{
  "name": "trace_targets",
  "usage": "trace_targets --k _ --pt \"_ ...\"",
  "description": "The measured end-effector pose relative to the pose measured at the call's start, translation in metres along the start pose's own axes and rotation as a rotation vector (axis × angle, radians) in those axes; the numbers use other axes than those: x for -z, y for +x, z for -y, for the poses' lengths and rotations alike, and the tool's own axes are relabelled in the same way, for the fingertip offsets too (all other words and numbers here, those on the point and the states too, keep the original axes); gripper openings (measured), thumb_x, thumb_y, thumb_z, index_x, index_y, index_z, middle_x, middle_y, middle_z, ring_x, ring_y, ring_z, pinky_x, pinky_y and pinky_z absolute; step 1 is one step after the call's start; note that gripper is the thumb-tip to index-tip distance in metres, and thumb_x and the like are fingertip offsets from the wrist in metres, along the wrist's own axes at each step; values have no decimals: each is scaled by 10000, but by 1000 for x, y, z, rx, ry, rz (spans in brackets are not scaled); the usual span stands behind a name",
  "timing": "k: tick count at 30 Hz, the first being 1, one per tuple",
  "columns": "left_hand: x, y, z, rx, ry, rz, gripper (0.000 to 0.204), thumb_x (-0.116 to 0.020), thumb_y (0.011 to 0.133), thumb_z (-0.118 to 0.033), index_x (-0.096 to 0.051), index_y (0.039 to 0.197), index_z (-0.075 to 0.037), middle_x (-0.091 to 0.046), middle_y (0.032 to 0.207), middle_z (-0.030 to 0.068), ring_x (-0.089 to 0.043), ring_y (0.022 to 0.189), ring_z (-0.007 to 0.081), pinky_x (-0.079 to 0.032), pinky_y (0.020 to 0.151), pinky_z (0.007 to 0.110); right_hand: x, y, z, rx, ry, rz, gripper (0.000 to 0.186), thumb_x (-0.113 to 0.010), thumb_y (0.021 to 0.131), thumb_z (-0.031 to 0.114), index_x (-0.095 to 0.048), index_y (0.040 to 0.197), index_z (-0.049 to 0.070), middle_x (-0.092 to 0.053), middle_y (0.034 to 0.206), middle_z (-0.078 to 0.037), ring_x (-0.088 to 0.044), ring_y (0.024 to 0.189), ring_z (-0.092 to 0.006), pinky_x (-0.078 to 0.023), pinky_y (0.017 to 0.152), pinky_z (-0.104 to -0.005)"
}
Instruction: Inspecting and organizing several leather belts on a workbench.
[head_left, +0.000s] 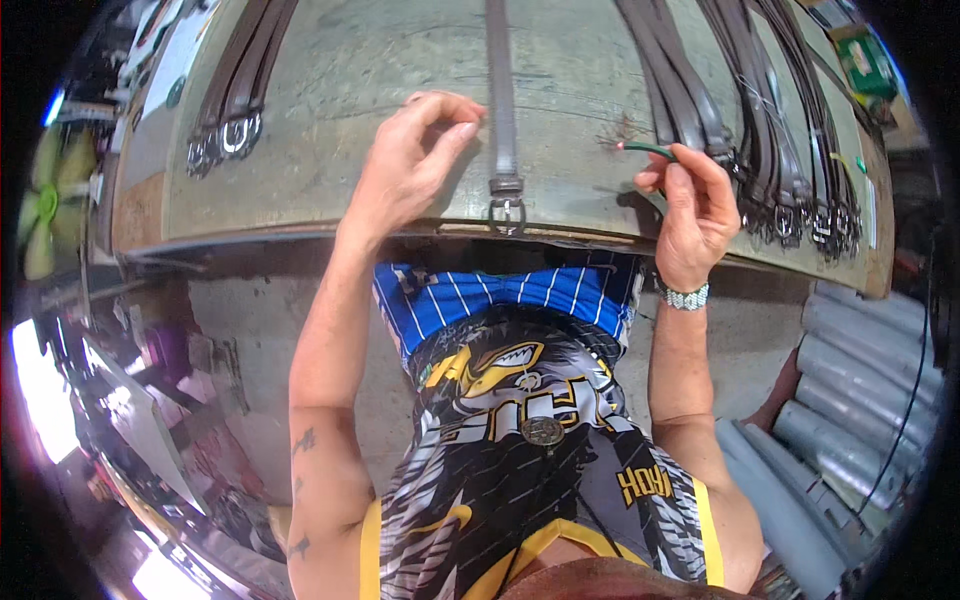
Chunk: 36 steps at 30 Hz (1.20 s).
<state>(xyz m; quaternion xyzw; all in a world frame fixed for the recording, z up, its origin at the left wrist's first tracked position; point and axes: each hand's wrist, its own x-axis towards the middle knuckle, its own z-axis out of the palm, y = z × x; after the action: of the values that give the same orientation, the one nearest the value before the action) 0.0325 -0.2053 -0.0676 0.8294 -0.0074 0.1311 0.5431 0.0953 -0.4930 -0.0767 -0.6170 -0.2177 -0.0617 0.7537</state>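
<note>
A dark brown leather belt (501,110) lies lengthwise on the worktable, its buckle (507,215) at the near edge. Just left of this belt is my left hand (415,150), raised, with thumb and fingers curled together; whatever they may pinch is too small to make out. My right hand (692,205) grips a short green cable (650,150) between thumb and fingers, to the right of the belt. Fine reddish-brown wire strands (622,132) fan out from the cable's tip, which points left toward the belt.
More brown belts (240,75) lie at the table's left, buckles toward me. Several bundles of belts (760,130) cover the right side. The worn table (350,60) has a wooden front edge. Grey rolls (860,400) are stacked low right; a green fan (45,205) stands far left.
</note>
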Motion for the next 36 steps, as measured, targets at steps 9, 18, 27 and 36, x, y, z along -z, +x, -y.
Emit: trace_targets --k 9,18,27,36 --pt "-79 107 -19 -503 416 288 124 -701 871 -92 -649 955 -17 -656 980 135 -629 962 326 -507 860 421 25 -5 -18 128 -21 -192 225 -592 1001 -11 -628 1222 -37 -725 1019 -159 -683 770 -142 -563 681 -256" --pt "-34 125 -32 -432 532 274 191 -718 858 -155 -645 971 -20 -611 986 170 -596 943 351 -500 832 428 29 -8 -17 112 -56 -156 230 -607 1004 7 -638 1225 -44 -708 928 -90 -681 788 -124 -537 692 -226" --pt "23 24 -34 -162 427 491 315 -672 891 -154 -691 1195 -74 -603 1130 91 -597 1027 250 -487 907 351 25 -3 -16 95 -118 -78 222 -609 997 -3 -647 1212 -41 -719 985 -119 -680 784 -119 -546 694 -230" --pt "13 62 -38 -139 380 897 218 -707 852 -87 -778 1058 -90 -551 915 95 -575 906 260 -480 819 384 21 -6 -17 88 -163 -116 214 -608 1000 0 -652 1206 -38 -719 971 -109 -674 776 -122 -551 696 -237"
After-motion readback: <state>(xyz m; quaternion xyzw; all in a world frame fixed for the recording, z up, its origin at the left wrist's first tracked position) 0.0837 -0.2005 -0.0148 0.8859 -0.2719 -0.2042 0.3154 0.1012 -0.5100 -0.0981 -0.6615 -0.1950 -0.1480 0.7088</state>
